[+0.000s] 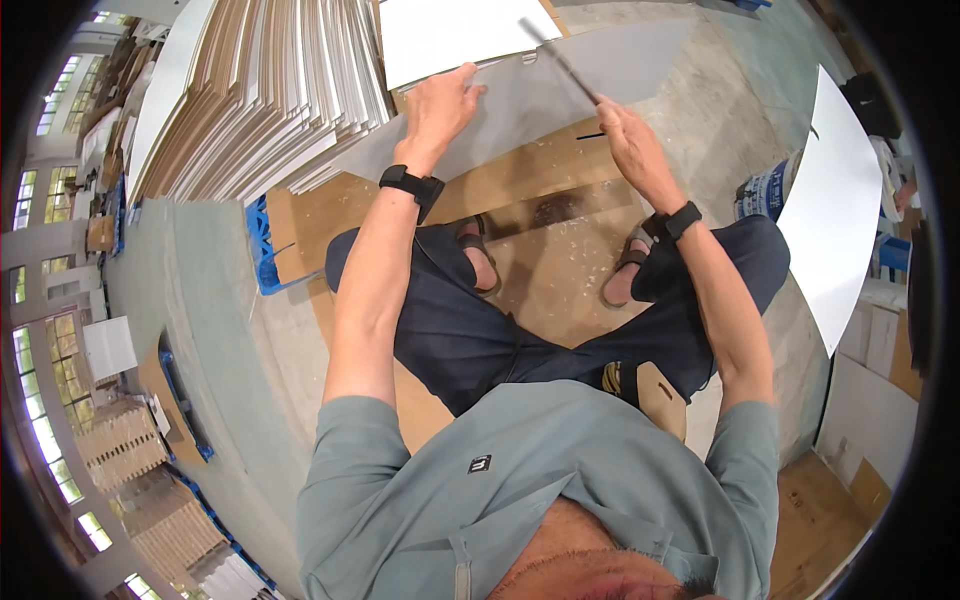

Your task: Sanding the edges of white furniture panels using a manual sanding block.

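Observation:
A long grey sheet [590, 75] with small notches along its far edge stretches in front of me, above brown cardboard. My right hand [635, 145] is closed around one end of a long, thin dark bar-shaped tool [565, 70]. The tool slants up and left across the sheet, its far end past the sheet's far edge. My left hand [440, 110] is over the left part of the sheet, fingers bent loosely and thumb apart, with nothing visible between them. Whether its fingertips touch the sheet's edge I cannot tell.
A tall stack of white and brown boards [270, 90] fans out at the far left. Beyond the sheet lies a white panel [460, 35]. Another white panel [835, 210] stands at the right beside a bucket [762, 190]. Flat cardboard [540, 270] lies under my feet.

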Tool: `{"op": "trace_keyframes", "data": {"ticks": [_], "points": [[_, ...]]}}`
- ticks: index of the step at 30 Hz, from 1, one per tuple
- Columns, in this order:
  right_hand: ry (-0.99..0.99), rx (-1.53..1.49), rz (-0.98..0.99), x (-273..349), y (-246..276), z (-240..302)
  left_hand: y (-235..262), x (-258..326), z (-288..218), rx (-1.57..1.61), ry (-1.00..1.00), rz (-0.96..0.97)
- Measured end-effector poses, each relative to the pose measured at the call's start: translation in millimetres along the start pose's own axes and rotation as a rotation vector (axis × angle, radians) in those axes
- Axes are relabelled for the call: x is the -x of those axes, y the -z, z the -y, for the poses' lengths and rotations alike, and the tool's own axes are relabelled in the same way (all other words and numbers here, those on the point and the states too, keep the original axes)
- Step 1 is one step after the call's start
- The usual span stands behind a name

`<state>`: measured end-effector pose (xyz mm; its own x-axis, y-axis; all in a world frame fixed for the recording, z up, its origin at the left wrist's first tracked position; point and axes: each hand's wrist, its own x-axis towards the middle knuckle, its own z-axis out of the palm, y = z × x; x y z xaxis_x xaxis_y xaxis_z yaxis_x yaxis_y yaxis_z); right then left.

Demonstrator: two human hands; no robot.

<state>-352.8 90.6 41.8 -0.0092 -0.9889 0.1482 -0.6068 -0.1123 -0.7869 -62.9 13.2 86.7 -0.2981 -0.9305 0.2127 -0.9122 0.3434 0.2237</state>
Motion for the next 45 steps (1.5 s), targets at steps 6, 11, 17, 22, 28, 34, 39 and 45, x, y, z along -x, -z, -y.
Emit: {"op": "trace_keyframes", "data": {"ticks": [6, 11, 17, 22, 28, 34, 39, 45], "points": [[-0.167, -0.328, -0.027, 32, -7, 8, -6, -1, 4, 0.003, -0.017, -0.031], [-0.295, -0.577, 0.095, 71, -29, 21, -6, 0, 4, 0.0, -0.008, -0.017], [-0.382, -0.591, 0.11, 90, -59, 22, -2, 3, 1, 0.0, -0.012, -0.03], [-0.321, -0.562, 0.033, 80, -67, 25, -3, 7, -5, 0.002, -0.027, -0.044], [0.093, -0.384, -0.011, 27, -56, 84, -3, 18, -10, -0.03, -0.046, -0.044], [0.11, -0.434, -0.041, 59, -45, 85, -3, 23, -11, 0.019, -0.077, -0.077], [-0.08, -0.268, -0.064, 91, -54, 23, -3, 21, -10, 0.02, -0.062, -0.046], [0.01, -0.122, -0.156, 76, -62, -7, 0, 24, -12, 0.027, -0.053, -0.028]]}}
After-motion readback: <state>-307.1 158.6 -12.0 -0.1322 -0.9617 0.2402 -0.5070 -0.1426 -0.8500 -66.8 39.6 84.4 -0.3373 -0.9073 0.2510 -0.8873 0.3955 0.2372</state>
